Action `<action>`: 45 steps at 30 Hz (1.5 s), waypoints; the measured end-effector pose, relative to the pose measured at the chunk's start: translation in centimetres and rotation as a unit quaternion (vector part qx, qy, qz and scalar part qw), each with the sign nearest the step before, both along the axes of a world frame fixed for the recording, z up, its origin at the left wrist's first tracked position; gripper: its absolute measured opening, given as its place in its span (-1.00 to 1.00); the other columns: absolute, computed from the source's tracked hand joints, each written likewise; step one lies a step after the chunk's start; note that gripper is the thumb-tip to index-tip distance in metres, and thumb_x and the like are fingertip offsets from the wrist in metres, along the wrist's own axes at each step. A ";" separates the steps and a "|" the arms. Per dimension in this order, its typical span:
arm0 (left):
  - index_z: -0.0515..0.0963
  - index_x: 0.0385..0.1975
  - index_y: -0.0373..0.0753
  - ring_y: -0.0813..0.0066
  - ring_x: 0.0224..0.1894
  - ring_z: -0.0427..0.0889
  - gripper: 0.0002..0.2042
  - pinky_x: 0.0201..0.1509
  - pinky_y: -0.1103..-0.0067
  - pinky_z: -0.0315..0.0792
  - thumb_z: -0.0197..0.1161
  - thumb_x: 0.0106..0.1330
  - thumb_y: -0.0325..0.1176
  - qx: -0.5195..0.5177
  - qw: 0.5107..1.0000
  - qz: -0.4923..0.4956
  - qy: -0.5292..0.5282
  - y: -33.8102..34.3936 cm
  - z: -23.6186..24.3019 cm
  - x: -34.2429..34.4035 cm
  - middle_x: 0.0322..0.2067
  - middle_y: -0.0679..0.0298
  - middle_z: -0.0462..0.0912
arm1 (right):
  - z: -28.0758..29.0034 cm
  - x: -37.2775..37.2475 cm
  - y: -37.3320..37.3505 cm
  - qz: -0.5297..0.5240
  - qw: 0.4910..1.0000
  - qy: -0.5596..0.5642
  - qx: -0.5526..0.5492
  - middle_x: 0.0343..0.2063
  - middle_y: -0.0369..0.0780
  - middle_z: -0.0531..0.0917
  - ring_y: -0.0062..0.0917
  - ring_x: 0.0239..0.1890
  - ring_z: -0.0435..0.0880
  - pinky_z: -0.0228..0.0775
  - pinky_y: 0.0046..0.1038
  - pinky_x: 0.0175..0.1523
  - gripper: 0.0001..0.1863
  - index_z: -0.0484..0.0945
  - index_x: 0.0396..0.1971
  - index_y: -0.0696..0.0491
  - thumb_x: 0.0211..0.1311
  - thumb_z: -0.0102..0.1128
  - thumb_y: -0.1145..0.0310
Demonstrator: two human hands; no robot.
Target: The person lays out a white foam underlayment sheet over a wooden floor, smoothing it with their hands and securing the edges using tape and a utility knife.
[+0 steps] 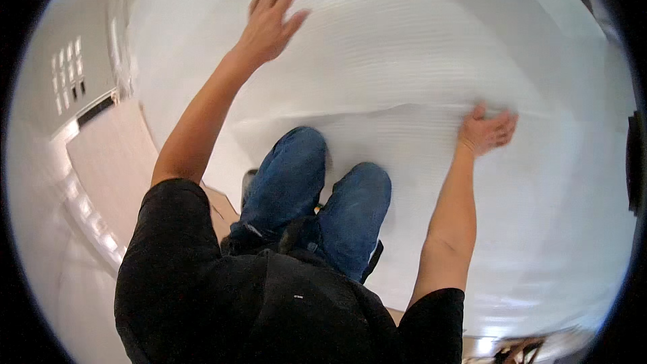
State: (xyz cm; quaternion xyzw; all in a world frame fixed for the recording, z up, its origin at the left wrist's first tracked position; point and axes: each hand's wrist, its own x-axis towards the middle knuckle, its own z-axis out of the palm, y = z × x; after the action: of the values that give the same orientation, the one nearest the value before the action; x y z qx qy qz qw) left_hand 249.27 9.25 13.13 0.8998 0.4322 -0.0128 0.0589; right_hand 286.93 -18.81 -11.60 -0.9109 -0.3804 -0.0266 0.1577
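Clock read off the view center. Wearer in black shirt, knees bent, jeans near center, both arms reaching forward from 6.

Left arm: nearly straight, angled up toward 11. Left hand out there, back of it up, fingers spread wide, thumb off to the 2 side. Over the white sheet; can't tell if it's touching.

Right arm: slight elbow bend, runs up to between 2 and 3. Right hand sits nearer the body than the left. Fingers look partly curled but blurred, so can't tell whether it's pinching sheet or just over it. Hands well apart.

White sheet is the main item: under and ahead of the knees, spanning 11 round to past 4. Raised crease crosses it just beyond the knees, from near 12 toward the right hand at 2 to 3. Knees take up the middle, between the forearms.

Further out: beige panel at 9, its edge close to the left forearm. Slotted grey panel past it, 9 to 10. Small clutter between 4 and 5. Dark object at the 3 rim.

Broad run of sheet between the hands and on toward 12 and 1. Sheet's left edge runs along the panels; far edge beyond view.
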 end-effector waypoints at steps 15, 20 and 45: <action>0.40 0.38 -0.37 0.00 0.45 0.38 -0.45 0.52 0.25 0.26 -0.03 0.62 -0.04 -0.149 0.768 0.622 -0.014 -63.6 15.0 -57.6 0.35 -0.13 0.46 | -2.9 -7.2 4.3 0.206 0.972 -0.110 0.020 0.50 -0.08 0.27 -0.18 0.52 0.19 0.00 0.00 0.47 -0.25 0.31 0.47 0.02 0.51 -0.08 -0.21; 0.41 0.37 -0.35 -0.01 0.43 0.41 -0.47 0.51 0.25 0.28 0.00 0.61 -0.07 -0.237 0.702 0.670 -0.050 -73.0 11.3 -58.7 0.35 -0.11 0.47 | 7.5 -29.4 3.7 0.600 0.772 -0.044 -0.205 0.58 -0.15 0.16 -0.24 0.61 0.08 -0.20 -0.06 0.64 -0.31 0.22 0.55 -0.06 0.55 0.00 -0.04; 0.22 0.52 -0.23 0.01 0.60 0.03 -0.34 0.64 0.09 -0.07 0.04 0.56 0.04 -0.004 0.804 0.593 -0.036 -33.1 -17.6 -79.6 0.56 -0.06 0.08 | 9.5 -58.2 9.9 0.660 0.674 -0.128 -0.306 0.57 -0.01 0.11 -0.08 0.59 0.05 -0.13 -0.02 0.62 -0.27 0.17 0.54 0.10 0.53 0.05 0.05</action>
State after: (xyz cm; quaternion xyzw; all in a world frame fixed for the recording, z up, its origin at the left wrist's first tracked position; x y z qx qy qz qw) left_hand 169.68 -23.81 -4.44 0.4673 0.8792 0.0553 0.0743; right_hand 228.78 -8.95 -2.15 -0.4080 -0.8859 0.0858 -0.2034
